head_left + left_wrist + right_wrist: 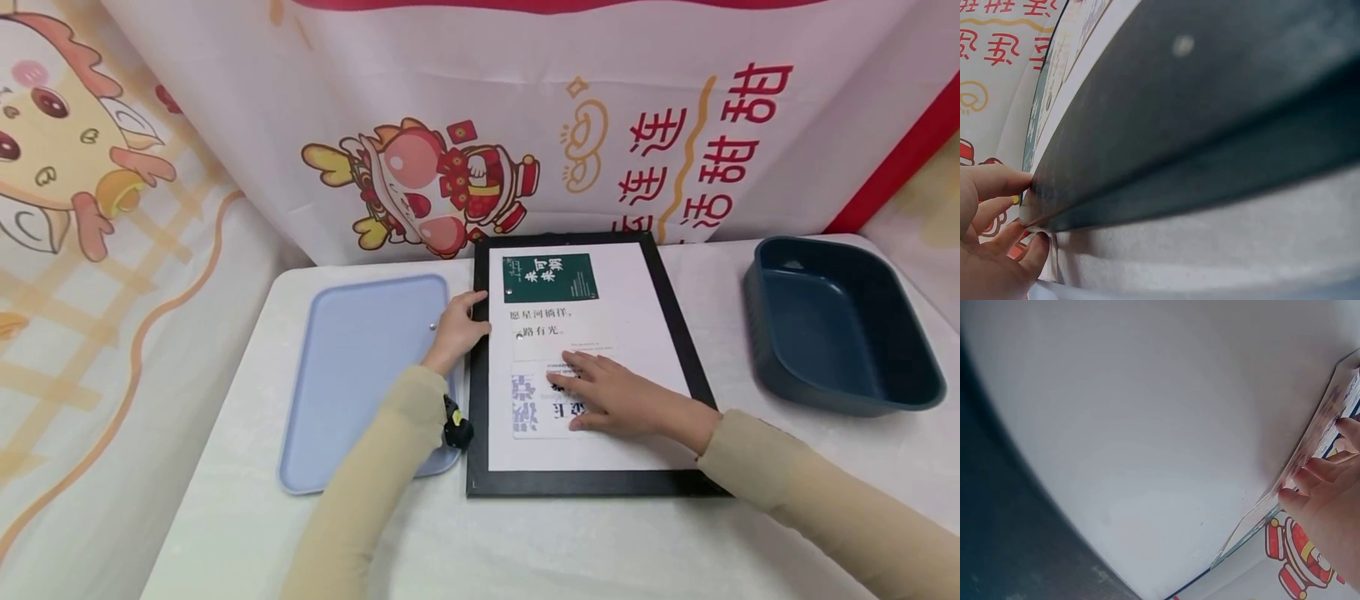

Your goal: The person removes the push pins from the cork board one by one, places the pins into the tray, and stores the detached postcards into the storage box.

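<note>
Frame [592,483], black-edged with a white sheet [637,292] inside, lies flat on a white table [540,550], near its middle. Three cards lie in a column on the sheet: a green card [585,279] at the far end, a pale card [551,346] with black characters in the middle, and a blue-printed card [528,408] nearest the person.

The right hand [630,400] lies over the nearest card, fingers spread and touching, gripping nothing. The left hand [453,329] has its fingers and thumb parted, tips against the frame's left edge.

Left of the frame is a light-blue tray [360,375]; to the right, a dark-blue basin [847,333]. Behind hangs a white cloth [540,75] with red characters and a cartoon.
</note>
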`<state>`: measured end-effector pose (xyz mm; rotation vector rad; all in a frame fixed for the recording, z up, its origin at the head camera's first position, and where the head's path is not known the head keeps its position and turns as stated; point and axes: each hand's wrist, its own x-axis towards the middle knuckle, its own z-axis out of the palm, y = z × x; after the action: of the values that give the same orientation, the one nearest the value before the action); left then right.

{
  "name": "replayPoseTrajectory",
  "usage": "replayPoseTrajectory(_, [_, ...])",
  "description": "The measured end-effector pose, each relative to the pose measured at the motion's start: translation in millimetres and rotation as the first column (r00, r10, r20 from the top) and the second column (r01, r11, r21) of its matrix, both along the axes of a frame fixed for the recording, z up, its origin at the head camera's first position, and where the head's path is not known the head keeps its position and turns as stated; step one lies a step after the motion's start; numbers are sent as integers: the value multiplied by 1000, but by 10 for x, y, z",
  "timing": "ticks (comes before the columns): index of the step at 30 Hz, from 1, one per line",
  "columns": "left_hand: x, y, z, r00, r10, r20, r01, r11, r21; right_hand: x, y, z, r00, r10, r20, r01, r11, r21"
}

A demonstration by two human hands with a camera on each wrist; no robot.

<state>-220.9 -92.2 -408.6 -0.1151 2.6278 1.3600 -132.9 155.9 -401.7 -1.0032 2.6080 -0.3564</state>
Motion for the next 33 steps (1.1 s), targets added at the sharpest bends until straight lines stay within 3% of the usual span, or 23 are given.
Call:
replayPoseTrajectory(7, [-3, -6, 10, 998, -67, -20, 66, 996, -63, 10, -7, 2, 1000, -13, -11, 13, 1000, 4])
replayPoseTrajectory(13, [-6, -3, 29, 995, -97, 13, 98, 991, -91, 23, -15, 24, 999, -37, -21, 38, 999, 17])
replayPoseTrajectory(22, [-5, -5, 57, 991, -127, 31, 130, 984, -121, 24, -30, 51, 994, -12, -109, 16, 999, 33])
replayPoseTrajectory(29, [1, 8, 77, 991, -127, 35, 130, 981, -144, 11, -45, 39, 975, 20, -221, -9, 999, 48])
replayPoseTrajectory(33, [8, 8, 87, 987, -153, 47, 159, 973, -168, 4, -40, 42, 973, 6, -232, -1, 1000, 23])
